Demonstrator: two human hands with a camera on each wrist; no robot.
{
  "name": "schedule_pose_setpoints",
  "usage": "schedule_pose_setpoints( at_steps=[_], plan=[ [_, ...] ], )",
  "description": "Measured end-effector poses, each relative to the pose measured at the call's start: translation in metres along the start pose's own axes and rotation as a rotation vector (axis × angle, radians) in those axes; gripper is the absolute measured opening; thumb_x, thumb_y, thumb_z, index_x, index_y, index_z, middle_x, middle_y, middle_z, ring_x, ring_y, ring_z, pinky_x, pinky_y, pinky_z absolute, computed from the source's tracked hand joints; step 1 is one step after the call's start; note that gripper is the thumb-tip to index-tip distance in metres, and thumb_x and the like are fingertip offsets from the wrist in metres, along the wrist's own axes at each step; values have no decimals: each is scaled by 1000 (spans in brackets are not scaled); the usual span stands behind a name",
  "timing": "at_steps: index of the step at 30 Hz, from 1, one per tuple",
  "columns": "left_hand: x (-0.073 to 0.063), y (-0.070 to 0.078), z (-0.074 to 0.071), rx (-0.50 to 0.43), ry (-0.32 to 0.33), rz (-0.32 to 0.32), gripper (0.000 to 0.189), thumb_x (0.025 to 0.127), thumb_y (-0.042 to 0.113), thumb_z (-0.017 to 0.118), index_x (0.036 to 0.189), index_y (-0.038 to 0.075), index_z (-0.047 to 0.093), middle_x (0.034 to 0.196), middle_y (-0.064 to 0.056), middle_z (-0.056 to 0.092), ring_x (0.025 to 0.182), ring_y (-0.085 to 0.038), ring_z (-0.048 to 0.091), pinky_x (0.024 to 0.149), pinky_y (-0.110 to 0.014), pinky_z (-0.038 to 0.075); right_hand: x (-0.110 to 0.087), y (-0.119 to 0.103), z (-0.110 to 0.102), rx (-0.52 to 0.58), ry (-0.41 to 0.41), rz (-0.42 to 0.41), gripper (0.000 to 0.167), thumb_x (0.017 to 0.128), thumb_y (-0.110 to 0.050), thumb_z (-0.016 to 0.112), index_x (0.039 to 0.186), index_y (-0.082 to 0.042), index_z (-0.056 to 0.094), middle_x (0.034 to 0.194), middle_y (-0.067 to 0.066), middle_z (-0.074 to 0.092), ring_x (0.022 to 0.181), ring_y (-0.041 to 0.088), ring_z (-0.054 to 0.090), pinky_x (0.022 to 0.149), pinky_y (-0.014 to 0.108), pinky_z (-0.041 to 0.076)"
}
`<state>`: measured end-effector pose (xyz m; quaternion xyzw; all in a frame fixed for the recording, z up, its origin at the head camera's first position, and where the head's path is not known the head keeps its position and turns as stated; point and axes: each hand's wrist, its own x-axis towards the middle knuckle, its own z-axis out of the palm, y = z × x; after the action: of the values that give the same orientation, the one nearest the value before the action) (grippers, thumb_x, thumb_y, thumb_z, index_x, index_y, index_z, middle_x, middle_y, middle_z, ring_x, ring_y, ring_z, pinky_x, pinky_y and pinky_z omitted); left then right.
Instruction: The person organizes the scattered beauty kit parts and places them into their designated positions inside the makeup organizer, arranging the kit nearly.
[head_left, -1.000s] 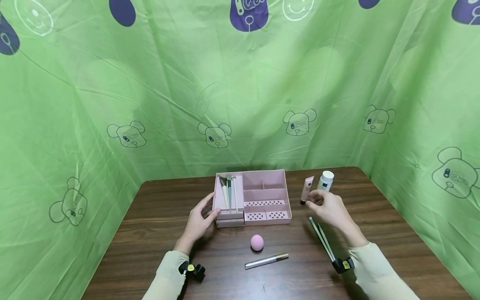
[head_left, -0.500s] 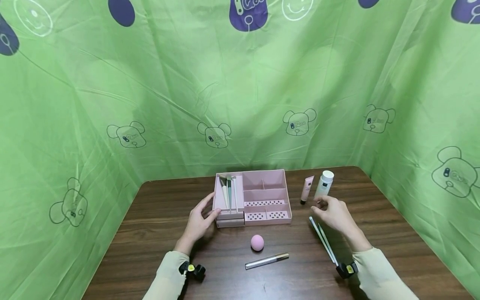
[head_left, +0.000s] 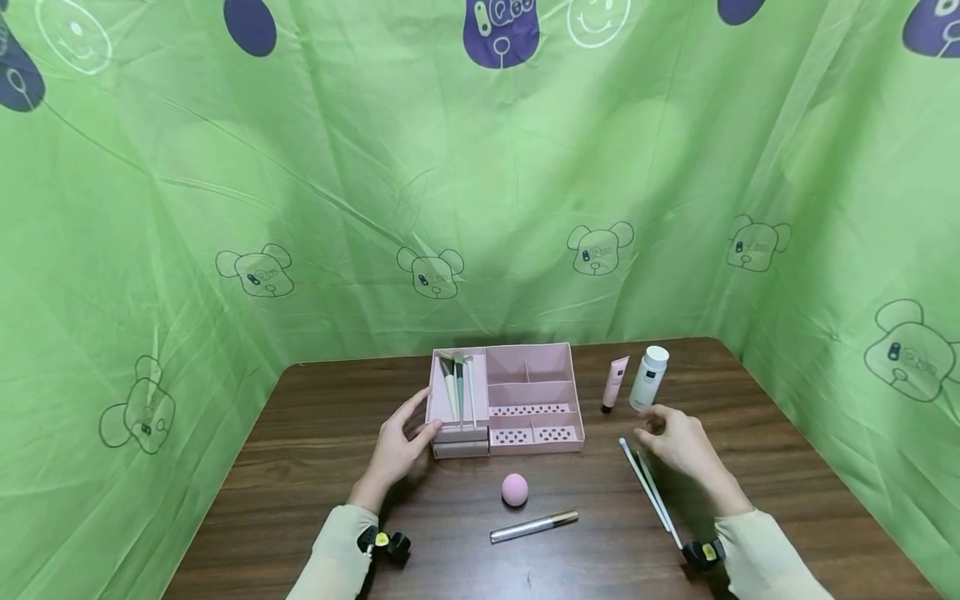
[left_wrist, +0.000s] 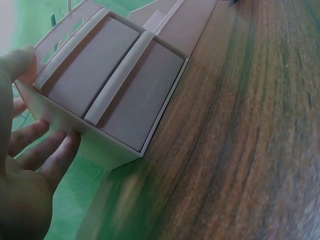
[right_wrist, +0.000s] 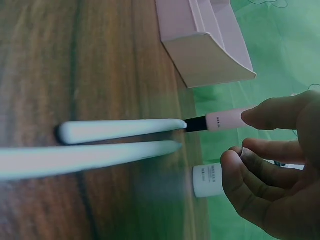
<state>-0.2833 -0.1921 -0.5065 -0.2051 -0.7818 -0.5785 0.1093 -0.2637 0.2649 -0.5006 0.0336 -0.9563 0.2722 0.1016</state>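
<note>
A pink desk organizer (head_left: 529,390) stands on the table, its compartments to the right and drawers at lower left. My left hand (head_left: 393,450) rests on its left end, thumb over the front corner and fingers against the side wall (left_wrist: 100,145). Three makeup brushes (head_left: 459,387) lie in its left top tray. My right hand (head_left: 681,446) hovers with loosely bent fingers and nothing between them. Beside it are two slim pale-green brush handles (head_left: 647,485) on the table. Beyond it stand a white-capped bottle (head_left: 648,379) and a pink squeeze tube (head_left: 615,383) on its black cap.
A pink ball-shaped sponge (head_left: 514,490) sits in front of the organizer. Nearer lies a silver cosmetic tube (head_left: 534,527) with a gold end. A green printed curtain (head_left: 510,283) surrounds the wooden table (head_left: 322,417) at the back and sides.
My right hand has drawn back from the bottle and pink tube, towards the near right, leaving both in full sight. My left hand has stayed on the organizer.
</note>
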Motion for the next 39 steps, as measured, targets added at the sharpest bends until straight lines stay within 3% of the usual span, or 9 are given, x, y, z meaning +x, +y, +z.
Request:
schedule_pose_setpoints(
  at_steps=[13, 24, 39],
  plan=[
    [0, 0, 0, 13, 1, 1, 59, 92, 15, 69, 143, 0, 45, 145, -22, 47, 131, -42, 46, 98, -51, 51, -7, 6, 6, -8, -64, 38, 27, 81, -18, 75, 104, -5, 69, 75, -5, 68, 65, 10, 57, 60, 30, 45],
    [1, 0, -1, 22, -6, 1, 59, 92, 15, 69, 143, -1, 45, 146, -22, 46, 131, -41, 46, 98, -50, 51, -10, 10, 13, -23, -143, 61, 19, 78, -17, 77, 94, -11, 70, 79, -3, 69, 72, 13, 61, 60, 33, 47],
    [0, 0, 0, 10, -4, 7, 58, 92, 13, 69, 143, -1, 45, 146, -23, 46, 131, -42, 46, 98, -50, 50, -14, 13, 15, -46, -137, 39, 16, 73, -13, 76, 88, -10, 70, 72, -5, 66, 66, 12, 57, 57, 33, 44]
  ],
)
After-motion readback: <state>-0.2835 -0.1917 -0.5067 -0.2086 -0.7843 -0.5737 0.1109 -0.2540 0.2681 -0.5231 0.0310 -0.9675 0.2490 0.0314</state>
